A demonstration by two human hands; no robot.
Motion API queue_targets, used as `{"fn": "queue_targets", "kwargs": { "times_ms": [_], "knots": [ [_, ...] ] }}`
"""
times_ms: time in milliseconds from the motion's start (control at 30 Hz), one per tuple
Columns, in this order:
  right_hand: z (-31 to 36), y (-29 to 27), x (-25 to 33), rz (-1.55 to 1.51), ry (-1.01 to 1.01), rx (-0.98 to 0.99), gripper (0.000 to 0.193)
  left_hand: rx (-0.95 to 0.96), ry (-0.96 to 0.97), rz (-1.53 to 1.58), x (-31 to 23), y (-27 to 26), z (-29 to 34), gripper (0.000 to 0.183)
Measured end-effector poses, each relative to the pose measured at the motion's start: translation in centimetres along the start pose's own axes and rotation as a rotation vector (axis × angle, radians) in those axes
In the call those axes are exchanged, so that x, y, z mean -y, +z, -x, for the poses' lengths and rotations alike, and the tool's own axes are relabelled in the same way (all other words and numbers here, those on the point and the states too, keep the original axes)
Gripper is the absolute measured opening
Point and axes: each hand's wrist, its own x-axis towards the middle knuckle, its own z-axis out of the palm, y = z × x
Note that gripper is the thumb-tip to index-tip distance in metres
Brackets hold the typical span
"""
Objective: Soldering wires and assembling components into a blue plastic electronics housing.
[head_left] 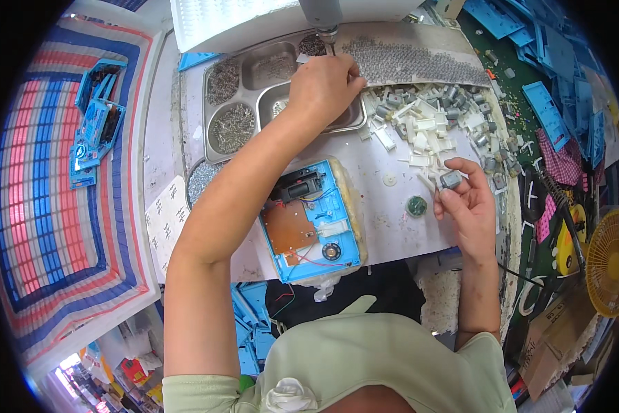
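Reaching to the back of the table, my left hand (323, 88) is over the metal tray with its fingers curled downward, close below the bit of a hanging electric screwdriver (328, 31). Its fingertips are mostly hidden, so what they hold does not show. My right hand (469, 206) pinches a small grey motor (451, 179) between thumb and fingers, above the table's right side. Between my arms lies an open blue plastic housing (350, 234) with a brown circuit board (290, 227), a round speaker (331, 251) and thin wires. A plastic-wrapped pad (354, 199) supports it.
The compartmented metal tray (209, 127) holds many small screws. Right of it is a pile of white plastic parts and motors (430, 124), below a sheet with rows of small pieces (409, 63). A small green round container (416, 206) stands near my right hand. Blue housings (547, 103) lie far right.
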Motion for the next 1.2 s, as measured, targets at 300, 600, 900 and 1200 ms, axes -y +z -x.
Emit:
{"fn": "queue_targets", "kwargs": {
  "times_ms": [300,600,900,1200],
  "knots": [
    [1.9,-1.0,0.8,0.243,-0.073,-0.096,0.043,-0.244,0.078,0.095,0.6,1.4,0.0,0.02],
    [0.7,-1.8,1.6,0.82,0.038,0.167,0.033,-0.224,0.243,0.532,-4.4,-4.9,10.3,0.01],
    [-1.9,-1.1,2.0,1.213,-0.154,0.459,0.034,0.024,-0.149,0.856,-3.1,-5.8,24.2,0.012],
    [-1.3,1.1,2.7,1.227,-0.001,0.386,0.041,-0.034,-0.23,0.978,-5.1,-4.7,26.1,0.015]
  ]
}}
